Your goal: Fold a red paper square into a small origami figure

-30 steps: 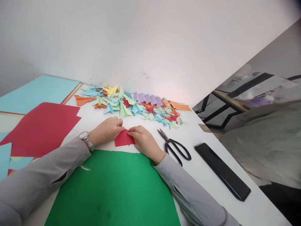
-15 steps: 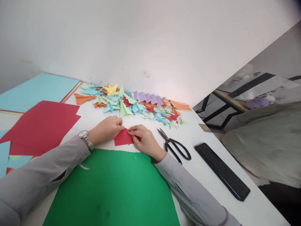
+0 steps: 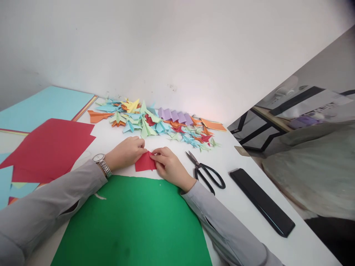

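A small folded piece of red paper [image 3: 144, 163] lies on the white table just beyond the green sheet [image 3: 133, 221]. My left hand [image 3: 126, 152] pinches its upper left edge, fingers curled together. At its upper right edge, my right hand [image 3: 170, 165] grips the paper between thumb and index finger. A crease runs down from the top of the red piece between my fingertips. Black-handled scissors [image 3: 203, 170] lie with their blades apart, to the right of my right hand.
Folded paper shapes [image 3: 155, 122] in many colours are heaped along the wall. Large red sheets [image 3: 52, 151] and light blue sheets [image 3: 52, 105] lie at the left. A long black object [image 3: 262, 201] rests near the right table edge, with pale fabric [image 3: 313, 166] beyond it.
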`<state>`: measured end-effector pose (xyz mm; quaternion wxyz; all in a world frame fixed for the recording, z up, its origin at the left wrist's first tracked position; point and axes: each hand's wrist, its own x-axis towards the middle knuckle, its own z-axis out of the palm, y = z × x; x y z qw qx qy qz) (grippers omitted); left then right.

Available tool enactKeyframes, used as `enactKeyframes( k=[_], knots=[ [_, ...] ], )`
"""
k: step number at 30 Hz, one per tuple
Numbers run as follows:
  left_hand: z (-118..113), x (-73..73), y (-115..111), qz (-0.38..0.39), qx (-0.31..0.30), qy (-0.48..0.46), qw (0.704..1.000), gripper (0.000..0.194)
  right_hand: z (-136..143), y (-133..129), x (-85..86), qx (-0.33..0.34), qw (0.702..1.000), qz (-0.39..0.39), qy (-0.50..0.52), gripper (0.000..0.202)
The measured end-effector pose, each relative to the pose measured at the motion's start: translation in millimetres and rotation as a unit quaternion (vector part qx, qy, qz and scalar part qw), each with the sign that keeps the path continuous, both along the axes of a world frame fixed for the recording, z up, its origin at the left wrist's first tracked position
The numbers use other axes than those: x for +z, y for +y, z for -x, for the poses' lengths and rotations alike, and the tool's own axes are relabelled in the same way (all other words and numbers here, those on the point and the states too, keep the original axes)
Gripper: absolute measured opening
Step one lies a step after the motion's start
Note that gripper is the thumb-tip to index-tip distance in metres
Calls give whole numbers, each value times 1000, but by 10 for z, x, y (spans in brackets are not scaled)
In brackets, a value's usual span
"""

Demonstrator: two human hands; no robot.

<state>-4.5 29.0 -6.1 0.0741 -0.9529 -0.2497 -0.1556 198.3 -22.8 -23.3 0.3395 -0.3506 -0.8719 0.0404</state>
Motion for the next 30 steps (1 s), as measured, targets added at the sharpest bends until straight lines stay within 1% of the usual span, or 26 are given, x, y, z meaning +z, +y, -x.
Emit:
enactKeyframes(
  k=[8, 13, 20, 24, 30],
  knots=[
    [4, -13, 4, -6, 0, 7, 1000, 33, 6, 1, 13, -6, 999, -3, -33, 29],
    [6, -17, 6, -7, -4, -7, 1000, 33, 14, -11, 26, -12, 998, -15, -58, 29],
    [5, -27, 10, 7, -6, -21, 1000, 33, 36, -38, 57, -26, 992, -17, -121, 28],
    [1, -37, 13, 16, -1, -34, 999, 34, 39, -38, 62, -29, 991, -18, -126, 27],
    [6, -26, 6, -3, -4, -9, 1000, 31, 37, -33, 69, -26, 992, -18, -120, 26]
  ],
)
